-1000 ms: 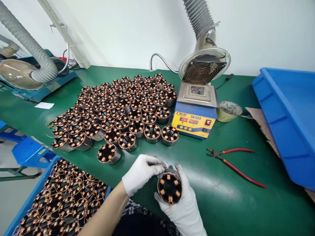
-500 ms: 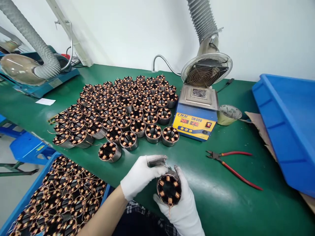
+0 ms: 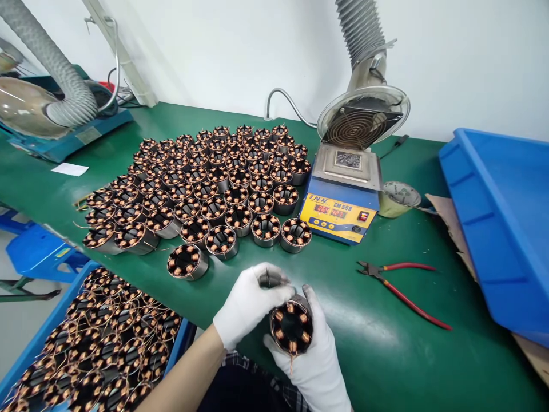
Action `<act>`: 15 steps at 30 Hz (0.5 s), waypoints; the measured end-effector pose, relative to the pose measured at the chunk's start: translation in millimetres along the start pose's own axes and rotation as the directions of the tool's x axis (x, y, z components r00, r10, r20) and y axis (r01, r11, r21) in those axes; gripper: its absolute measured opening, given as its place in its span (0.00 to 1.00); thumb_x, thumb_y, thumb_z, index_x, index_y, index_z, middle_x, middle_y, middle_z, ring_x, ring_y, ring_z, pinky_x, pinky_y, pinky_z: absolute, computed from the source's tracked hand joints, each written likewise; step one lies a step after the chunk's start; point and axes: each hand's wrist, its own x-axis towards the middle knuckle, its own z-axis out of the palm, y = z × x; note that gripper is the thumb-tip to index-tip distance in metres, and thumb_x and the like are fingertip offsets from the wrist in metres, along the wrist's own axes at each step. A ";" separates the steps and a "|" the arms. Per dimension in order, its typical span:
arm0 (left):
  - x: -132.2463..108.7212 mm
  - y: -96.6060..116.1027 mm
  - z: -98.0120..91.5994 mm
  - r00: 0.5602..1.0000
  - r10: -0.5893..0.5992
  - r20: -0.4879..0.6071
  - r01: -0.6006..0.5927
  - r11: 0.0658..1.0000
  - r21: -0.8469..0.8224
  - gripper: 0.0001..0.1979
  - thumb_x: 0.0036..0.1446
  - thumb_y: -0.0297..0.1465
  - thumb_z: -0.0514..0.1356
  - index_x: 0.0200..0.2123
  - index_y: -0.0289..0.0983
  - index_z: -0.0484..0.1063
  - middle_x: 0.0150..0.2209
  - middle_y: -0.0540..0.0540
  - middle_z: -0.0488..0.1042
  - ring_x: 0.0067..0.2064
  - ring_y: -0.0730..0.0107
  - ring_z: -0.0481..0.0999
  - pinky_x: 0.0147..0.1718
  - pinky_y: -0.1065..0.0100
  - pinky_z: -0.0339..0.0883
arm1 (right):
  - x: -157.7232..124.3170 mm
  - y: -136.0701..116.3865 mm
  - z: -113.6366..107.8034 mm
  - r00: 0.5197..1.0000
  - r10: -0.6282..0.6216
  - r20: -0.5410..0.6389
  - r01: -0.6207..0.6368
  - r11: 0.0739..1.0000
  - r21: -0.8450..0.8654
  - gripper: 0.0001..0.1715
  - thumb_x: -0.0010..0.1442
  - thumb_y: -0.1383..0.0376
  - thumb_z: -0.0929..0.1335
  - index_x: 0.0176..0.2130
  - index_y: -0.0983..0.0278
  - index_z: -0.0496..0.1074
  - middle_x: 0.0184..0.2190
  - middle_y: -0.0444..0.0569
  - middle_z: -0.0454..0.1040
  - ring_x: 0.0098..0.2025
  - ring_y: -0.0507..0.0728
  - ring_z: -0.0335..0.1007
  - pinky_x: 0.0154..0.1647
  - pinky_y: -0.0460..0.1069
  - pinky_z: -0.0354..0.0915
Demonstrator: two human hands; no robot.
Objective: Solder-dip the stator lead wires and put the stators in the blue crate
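My right hand (image 3: 319, 355), in a white glove, is wrapped around a motor stator (image 3: 304, 319) with copper coils inside a dark ring. The stator is tilted so that its open face points toward me, and a short copper wire hangs from its lower edge. At its upper rim my left hand (image 3: 253, 300), also white-gloved with darkened fingertips, has thumb and fingers pinched together. What lies between those fingertips is too small to make out. One stator (image 3: 198, 268) stands upright on the table, left of my left hand.
Many stators (image 3: 214, 209) stand in rows on the green table (image 3: 386, 366). Behind them are a blue solder pot (image 3: 338, 212) under an exhaust hood (image 3: 364, 117) and a tub (image 3: 398, 197). Red-handled cutters (image 3: 403, 292) and a blue bin (image 3: 480, 229) are right; a stator-filled crate (image 3: 47, 329) is lower left.
The view has shifted slightly. Both hands keep hold at the same stator, with the left fingertips still at its upper rim. The numbers on the solder pot's display differ.
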 end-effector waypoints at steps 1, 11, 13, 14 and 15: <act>0.5 0.1 0.1 1.000 0.009 0.013 -0.010 1.000 0.008 0.16 0.33 0.27 0.65 0.31 0.35 0.72 0.33 0.46 0.76 0.36 0.65 0.74 0.37 0.66 0.66 | 0.2 -0.1 0.0 1.000 -0.005 -0.003 0.005 1.000 -0.007 0.54 0.45 0.55 0.72 0.62 0.70 0.47 0.39 0.60 0.75 0.36 0.66 0.76 0.33 0.54 0.74; 9.9 -1.5 8.8 0.995 -0.065 0.076 0.077 0.984 -0.162 0.07 0.41 0.32 0.64 0.22 0.34 0.72 0.22 0.50 0.73 0.27 0.70 0.71 0.33 0.68 0.64 | -0.6 2.6 5.0 0.998 -0.017 -0.060 0.018 1.000 0.021 0.50 0.49 0.53 0.69 0.62 0.72 0.48 0.39 0.62 0.75 0.37 0.65 0.76 0.34 0.54 0.74; 10.1 -4.8 -1.1 0.998 0.037 -0.044 -0.048 0.961 -0.274 0.10 0.45 0.37 0.64 0.27 0.35 0.73 0.27 0.48 0.76 0.33 0.69 0.73 0.39 0.67 0.64 | -0.3 2.9 4.4 0.997 -0.036 -0.069 0.037 0.999 0.014 0.49 0.50 0.52 0.68 0.62 0.71 0.48 0.39 0.61 0.75 0.36 0.65 0.76 0.34 0.54 0.74; 8.7 -7.1 -6.7 0.994 0.064 -0.086 -0.087 0.949 -0.303 0.12 0.46 0.38 0.64 0.30 0.35 0.74 0.31 0.48 0.78 0.37 0.68 0.74 0.43 0.67 0.64 | -0.2 3.1 4.0 0.996 -0.047 -0.073 0.048 0.999 0.013 0.49 0.51 0.51 0.68 0.62 0.70 0.48 0.39 0.61 0.75 0.36 0.64 0.76 0.34 0.55 0.74; 6.3 -9.5 -12.1 0.994 0.061 -0.088 -0.085 0.949 -0.304 0.14 0.47 0.39 0.65 0.34 0.36 0.74 0.34 0.47 0.78 0.41 0.67 0.74 0.46 0.67 0.62 | -0.1 3.3 3.7 0.995 -0.058 -0.076 0.059 0.998 0.015 0.49 0.51 0.51 0.68 0.62 0.70 0.48 0.39 0.61 0.75 0.36 0.65 0.76 0.34 0.55 0.74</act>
